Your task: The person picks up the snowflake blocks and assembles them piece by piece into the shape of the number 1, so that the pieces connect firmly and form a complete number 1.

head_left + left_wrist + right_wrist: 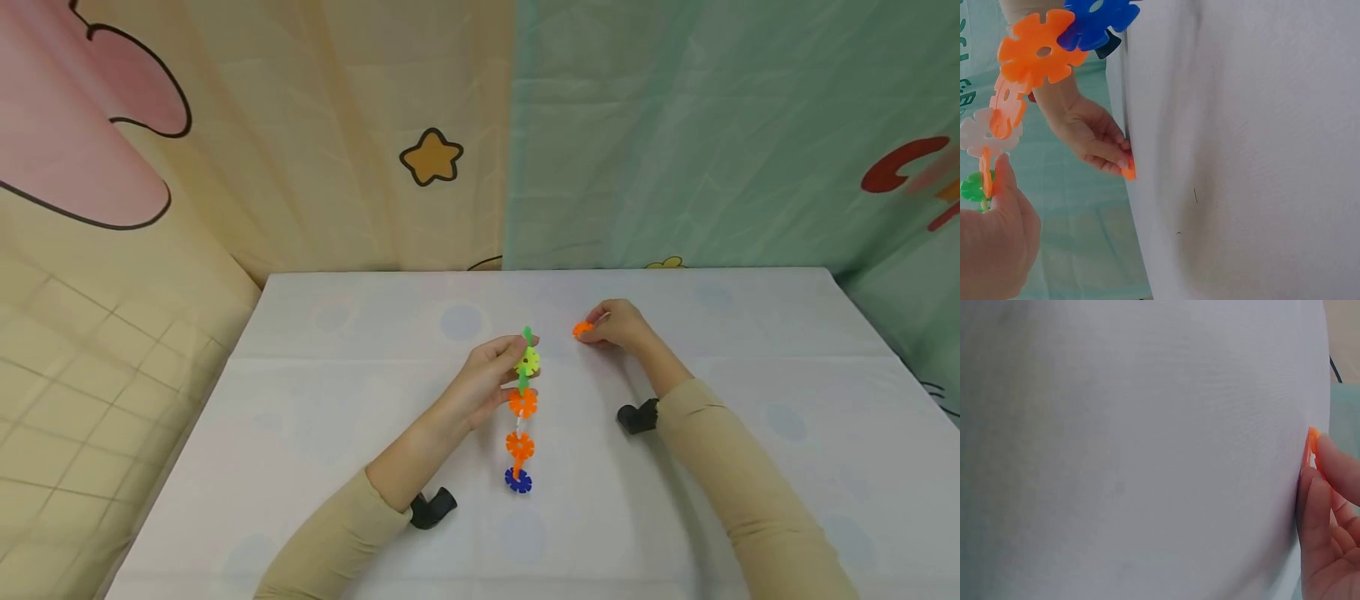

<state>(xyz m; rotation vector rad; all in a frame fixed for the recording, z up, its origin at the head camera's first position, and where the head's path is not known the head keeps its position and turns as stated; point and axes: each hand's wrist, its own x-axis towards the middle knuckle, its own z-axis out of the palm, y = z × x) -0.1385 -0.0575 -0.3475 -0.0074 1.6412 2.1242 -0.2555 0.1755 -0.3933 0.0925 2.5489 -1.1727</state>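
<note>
My left hand (486, 382) grips the upper end of a chain of notched plastic flower discs. From the top the chain runs through green, a yellow-green disc (528, 362), green again, orange and a whitish piece. Lower down come another orange disc (520, 445) and a blue disc (517, 480) at the end. In the left wrist view the white disc (990, 132) shows near the thumb. Farther right, my right hand (619, 323) pinches a loose orange disc (582, 330) at the tabletop, apart from the chain. Fingers partly cover that orange piece (1312, 442) in the right wrist view.
A white cloth covers the table (337, 442). Behind it hangs a printed curtain (637, 150), beige on one side and green on the other. Black wrist devices (433, 508) protrude near both sleeves.
</note>
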